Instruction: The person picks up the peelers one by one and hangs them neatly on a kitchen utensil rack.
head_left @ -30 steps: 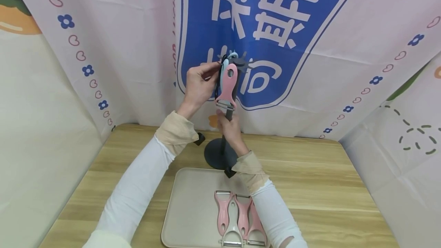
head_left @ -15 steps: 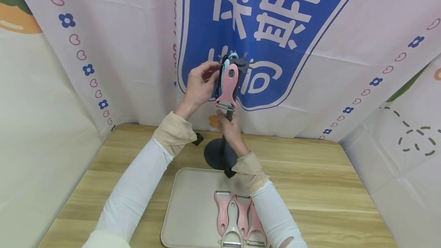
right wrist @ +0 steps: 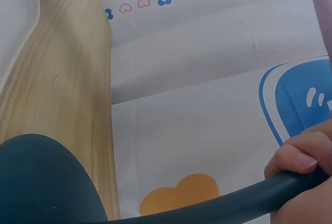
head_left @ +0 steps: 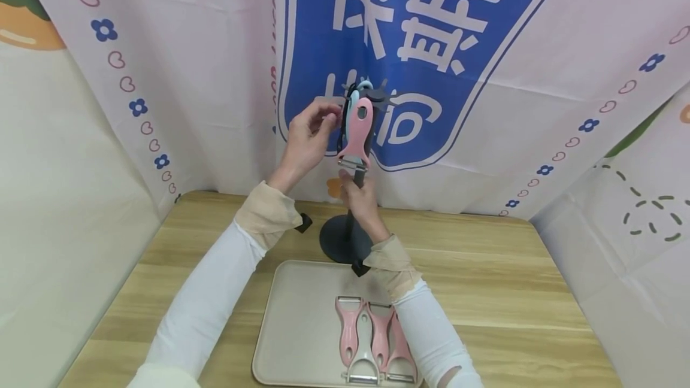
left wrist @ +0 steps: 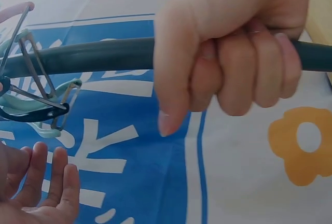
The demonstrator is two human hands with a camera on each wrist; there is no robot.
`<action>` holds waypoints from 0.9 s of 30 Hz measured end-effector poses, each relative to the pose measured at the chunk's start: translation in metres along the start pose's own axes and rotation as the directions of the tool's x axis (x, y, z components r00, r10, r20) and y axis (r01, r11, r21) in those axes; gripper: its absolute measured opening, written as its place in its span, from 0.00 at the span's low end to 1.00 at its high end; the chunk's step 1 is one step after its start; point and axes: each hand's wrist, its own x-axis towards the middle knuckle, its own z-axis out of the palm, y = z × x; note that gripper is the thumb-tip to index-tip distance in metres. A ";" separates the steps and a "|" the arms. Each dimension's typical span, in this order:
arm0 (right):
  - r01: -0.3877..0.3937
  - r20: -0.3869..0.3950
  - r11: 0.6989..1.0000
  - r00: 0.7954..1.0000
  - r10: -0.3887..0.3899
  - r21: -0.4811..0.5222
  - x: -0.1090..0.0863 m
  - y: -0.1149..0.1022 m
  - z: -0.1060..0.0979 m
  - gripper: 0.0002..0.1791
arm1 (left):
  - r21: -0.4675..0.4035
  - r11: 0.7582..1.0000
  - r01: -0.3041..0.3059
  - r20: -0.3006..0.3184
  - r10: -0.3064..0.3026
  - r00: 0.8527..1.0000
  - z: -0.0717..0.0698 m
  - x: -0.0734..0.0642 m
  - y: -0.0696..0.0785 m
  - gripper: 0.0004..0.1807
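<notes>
Left hand (head_left: 309, 142) relaxed beside hanging peelers, right hand (head_left: 362, 203) gripping the stand (head_left: 339, 244)

The left hand is raised beyond the table's far edge, its fingers loose and holding nothing. Its fingertips are just beside the hung black peeler (left wrist: 36, 115); the left wrist view shows them apart from the blades. Next to that peeler hang a light blue peeler (head_left: 350, 124) and, nearest the camera, a pink peeler (head_left: 357, 139), blade down. The stand rises from a round base near the middle of the table (head_left: 501, 280)'s far edge. The right hand has its fingers wrapped round the post, below the peelers.

In front of the base lies a beige tray (head_left: 299, 328). Along its right half, from left to right, are a first pink peeler (head_left: 349, 331) with its blade toward the far edge, a pale grey peeler (head_left: 365, 340) turned the other way, a second pink peeler (head_left: 380, 340) facing the far edge, and a third pink peeler (head_left: 399, 349) with its blade by the near edge, partly behind the right sleeve (head_left: 431, 322).
</notes>
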 end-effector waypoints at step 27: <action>-0.195 0.238 0.923 0.930 0.282 -0.333 -0.037 -0.014 -0.059 0.34 | -0.206 0.974 0.097 0.213 -0.052 0.976 0.026 -0.044 -0.046 0.21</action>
